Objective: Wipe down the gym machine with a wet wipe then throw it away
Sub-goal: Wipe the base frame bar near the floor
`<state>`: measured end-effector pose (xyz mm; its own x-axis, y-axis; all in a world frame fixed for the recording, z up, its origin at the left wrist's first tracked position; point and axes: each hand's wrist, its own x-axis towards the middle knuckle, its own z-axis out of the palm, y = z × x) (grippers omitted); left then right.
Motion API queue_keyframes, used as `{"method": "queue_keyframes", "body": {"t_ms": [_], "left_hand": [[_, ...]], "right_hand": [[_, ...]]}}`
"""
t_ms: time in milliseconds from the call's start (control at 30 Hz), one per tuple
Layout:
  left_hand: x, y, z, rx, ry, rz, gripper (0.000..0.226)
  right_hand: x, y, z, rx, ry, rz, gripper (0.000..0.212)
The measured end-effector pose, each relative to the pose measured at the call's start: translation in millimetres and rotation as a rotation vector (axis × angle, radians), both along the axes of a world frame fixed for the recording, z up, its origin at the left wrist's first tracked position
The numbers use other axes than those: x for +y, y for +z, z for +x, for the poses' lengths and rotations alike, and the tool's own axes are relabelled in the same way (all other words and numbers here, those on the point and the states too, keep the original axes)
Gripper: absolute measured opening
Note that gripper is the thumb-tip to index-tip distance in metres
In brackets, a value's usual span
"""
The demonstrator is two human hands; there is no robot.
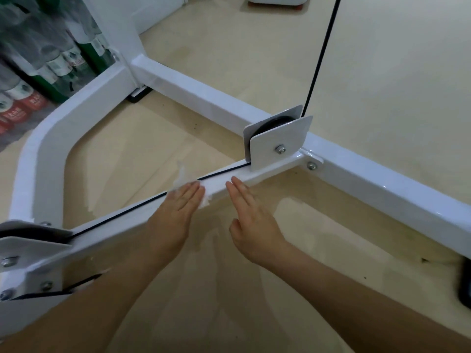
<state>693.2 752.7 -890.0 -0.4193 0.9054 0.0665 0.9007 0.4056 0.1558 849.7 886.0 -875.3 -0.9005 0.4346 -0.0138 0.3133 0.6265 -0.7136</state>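
The gym machine's white steel base frame (193,90) lies on the floor, with a lower crossbar (122,220) running from bottom left to a pulley bracket (277,141). A black cable (219,173) runs along that crossbar and up from the pulley. My left hand (175,212) presses a white wet wipe (182,178) flat on the crossbar with straight fingers; the wipe sticks out past the fingertips. My right hand (252,220) rests beside it, fingers straight, fingertips touching the same bar just right of the wipe.
Beige floor (382,72) surrounds the frame. Stacked bottles with red and green labels (38,72) stand at the upper left behind the frame. A second pulley bracket (28,250) sits at the lower left. A black rubber foot (465,286) shows at the right edge.
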Motion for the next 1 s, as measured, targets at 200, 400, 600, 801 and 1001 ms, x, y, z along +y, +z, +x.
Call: {"method": "queue_keyframes", "body": {"t_ms": [200, 400, 600, 801, 1001], "left_hand": [[60, 7, 58, -0.559, -0.073, -0.015, 0.054], [66, 38, 37, -0.65, 0.415, 0.262, 0.033], [78, 31, 12, -0.136, 0.301, 0.256, 0.019], [86, 4, 44, -0.019, 0.02, 0.199, 0.036], [86, 5, 39, 0.068, 0.041, 0.113, 0.051]], "right_hand": [[13, -6, -1, 0.038, -0.034, -0.069, 0.072], [37, -2, 5, -0.021, -0.353, -0.735, 0.021], [34, 3, -36, 0.177, -0.667, -1.045, 0.008], [35, -2, -38, 0.309, -0.9, -1.304, 0.009], [41, -2, -33, 0.307, -0.873, -1.317, 0.008]]}}
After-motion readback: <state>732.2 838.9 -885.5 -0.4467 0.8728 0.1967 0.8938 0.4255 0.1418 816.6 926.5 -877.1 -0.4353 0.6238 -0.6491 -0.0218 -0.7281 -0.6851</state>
